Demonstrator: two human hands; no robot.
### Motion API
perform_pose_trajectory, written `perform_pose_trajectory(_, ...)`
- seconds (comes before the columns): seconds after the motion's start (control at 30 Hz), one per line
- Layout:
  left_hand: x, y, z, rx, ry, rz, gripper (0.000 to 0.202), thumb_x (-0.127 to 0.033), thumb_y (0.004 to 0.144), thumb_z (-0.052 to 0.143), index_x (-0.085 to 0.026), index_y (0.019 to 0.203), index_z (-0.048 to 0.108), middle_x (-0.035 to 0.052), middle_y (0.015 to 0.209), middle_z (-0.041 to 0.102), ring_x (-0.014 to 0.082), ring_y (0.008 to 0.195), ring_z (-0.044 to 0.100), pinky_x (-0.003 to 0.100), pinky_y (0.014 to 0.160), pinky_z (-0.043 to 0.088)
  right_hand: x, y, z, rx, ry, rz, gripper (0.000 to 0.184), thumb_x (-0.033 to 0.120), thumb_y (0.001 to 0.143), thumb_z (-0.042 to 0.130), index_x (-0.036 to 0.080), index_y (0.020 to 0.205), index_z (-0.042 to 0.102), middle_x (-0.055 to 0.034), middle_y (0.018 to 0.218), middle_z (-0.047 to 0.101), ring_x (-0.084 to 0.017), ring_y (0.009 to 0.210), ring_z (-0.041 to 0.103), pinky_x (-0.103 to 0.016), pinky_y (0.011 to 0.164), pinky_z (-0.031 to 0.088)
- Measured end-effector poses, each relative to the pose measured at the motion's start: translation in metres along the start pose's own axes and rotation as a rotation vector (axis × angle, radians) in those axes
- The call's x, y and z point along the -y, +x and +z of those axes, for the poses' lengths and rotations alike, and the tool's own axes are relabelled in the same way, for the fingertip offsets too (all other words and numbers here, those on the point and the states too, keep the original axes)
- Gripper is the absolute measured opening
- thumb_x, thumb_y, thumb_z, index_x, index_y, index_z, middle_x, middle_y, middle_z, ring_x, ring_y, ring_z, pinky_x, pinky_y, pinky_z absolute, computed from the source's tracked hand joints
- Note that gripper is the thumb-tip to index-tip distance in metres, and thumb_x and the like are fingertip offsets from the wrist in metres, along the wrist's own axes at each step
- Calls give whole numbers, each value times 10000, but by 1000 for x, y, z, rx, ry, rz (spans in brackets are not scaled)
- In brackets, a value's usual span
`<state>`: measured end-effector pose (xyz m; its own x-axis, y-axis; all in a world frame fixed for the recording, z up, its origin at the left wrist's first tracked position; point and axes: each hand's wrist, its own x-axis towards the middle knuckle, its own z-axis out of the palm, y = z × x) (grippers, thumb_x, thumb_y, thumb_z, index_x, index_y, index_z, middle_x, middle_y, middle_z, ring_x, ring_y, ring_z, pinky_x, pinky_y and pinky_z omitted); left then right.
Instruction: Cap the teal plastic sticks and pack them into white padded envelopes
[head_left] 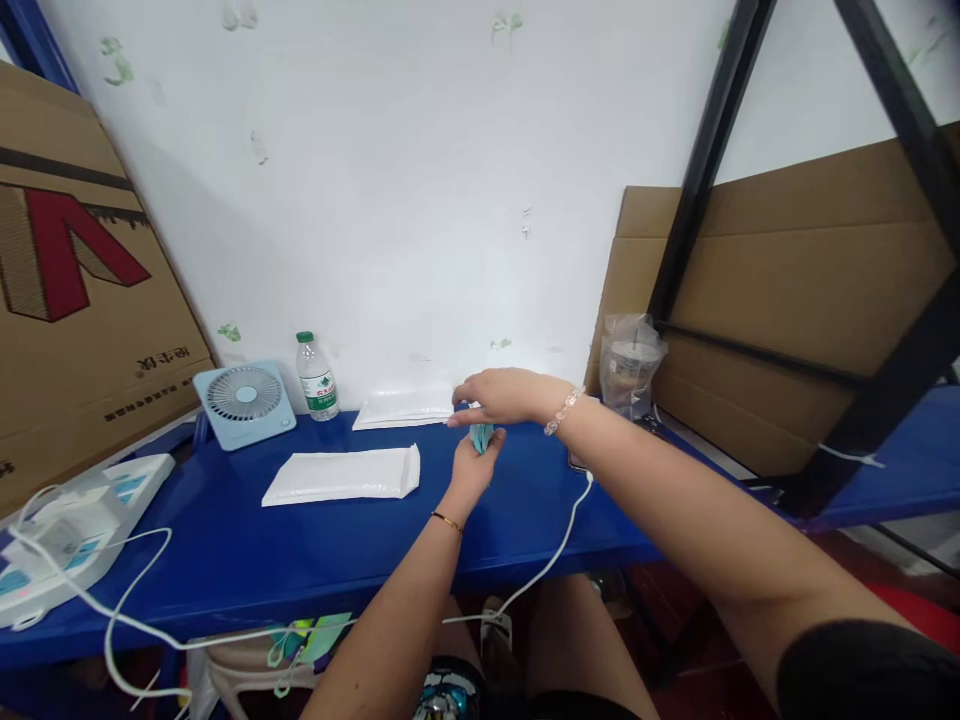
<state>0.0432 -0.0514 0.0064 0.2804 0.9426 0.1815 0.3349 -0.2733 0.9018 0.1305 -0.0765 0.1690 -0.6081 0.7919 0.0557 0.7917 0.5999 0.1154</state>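
My left hand [474, 465] is closed around a small teal object [481, 436], held just above the blue table [300, 560]. My right hand [501, 397] reaches in from the right and hovers over the teal object, fingers stretched toward a stack of white padded envelopes [405, 408] at the back of the table. It seems to hold nothing. A single white padded envelope [343, 474] lies flat on the table to the left of my left hand.
A pale blue desk fan [244, 402] and a water bottle [316, 378] stand by the wall. A white device [71, 530] with cables sits far left. A bagged plastic cup [628, 365] stands right, before cardboard sheets [795, 290]. A white cable [540, 570] hangs off the front edge.
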Motion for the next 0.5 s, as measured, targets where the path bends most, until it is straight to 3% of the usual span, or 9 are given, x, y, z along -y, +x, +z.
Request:
perform_pose_trajectory(0.1,9,-11,5,2,-43,-49,290,-431,814,502,-164,706,525,21,634,573,146,609,528,248,533,371,7,-8,29,-3,149,-77,393,410,934,370,141,903,655,-105,902,663,-217,842,604,-298,729,422)
perform_pose_trajectory(0.17,12,-18,7,39,-59,-68,260,-363,787,549,-170,621,495,10,580,543,131,569,508,246,526,366,8,-15,53,-53,306,-40,406,395,945,339,142,887,651,-95,848,664,-202,800,604,-296,725,427)
perform_pose_trajectory(0.23,11,-23,6,55,-70,-64,283,-365,780,556,-177,589,463,-7,534,497,116,524,473,243,507,351,5,-24,71,-156,567,8,384,421,938,345,167,1025,618,-90,914,665,-202,845,605,-311,758,437)
perform_pose_trajectory(0.3,6,-28,2,133,-184,-75,311,-420,779,548,-187,612,428,-47,480,397,87,450,383,231,466,310,1,-35,82,-263,921,36,444,471,893,430,206,1246,476,-106,1074,633,-215,967,589,-333,814,442)
perform_pose_trajectory(0.33,4,-32,-1,231,-284,-96,319,-441,769,554,-193,632,408,-70,464,335,71,416,317,221,444,278,0,-40,87,-290,1114,28,562,499,850,493,224,1326,376,-121,1162,594,-222,1030,569,-346,842,439)
perform_pose_trajectory(0.4,3,-41,-3,563,-496,-190,329,-429,724,595,-200,653,370,-96,464,243,48,388,200,203,417,213,3,-49,97,-248,1451,-49,827,566,724,613,231,1390,254,-155,1285,507,-244,1118,528,-382,900,416)
perform_pose_trajectory(0.47,9,-52,0,910,-617,-321,344,-394,683,605,-203,618,326,-93,462,196,41,381,135,205,403,163,13,-57,108,-71,1647,-154,993,624,534,719,208,1353,344,-174,1309,482,-284,1146,507,-416,938,386)
perform_pose_trajectory(0.5,14,-58,4,1002,-644,-375,358,-402,680,580,-204,587,297,-84,456,172,43,374,117,214,395,147,21,-60,113,33,1694,-193,985,623,460,752,189,1289,444,-175,1284,507,-305,1142,506,-420,942,381)
